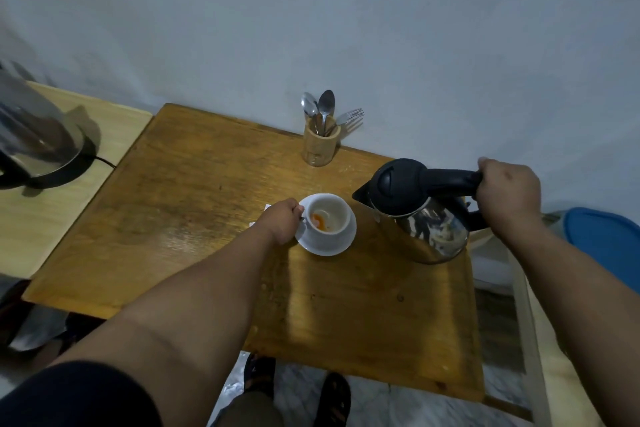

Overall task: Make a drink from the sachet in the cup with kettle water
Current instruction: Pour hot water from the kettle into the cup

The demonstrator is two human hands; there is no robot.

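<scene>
A white cup stands on a white saucer in the middle of the wooden table. Orange powder lies in the bottom of the cup. My left hand is closed on the cup's handle at its left side. A steel kettle with a black lid and handle is to the right of the cup, its spout pointing toward the cup. My right hand grips the kettle's black handle. A white scrap, perhaps the sachet, shows behind my left hand.
A wooden holder with spoons and a fork stands at the back by the wall. A second kettle sits on a paler table at the left. A blue lid lies at the right edge.
</scene>
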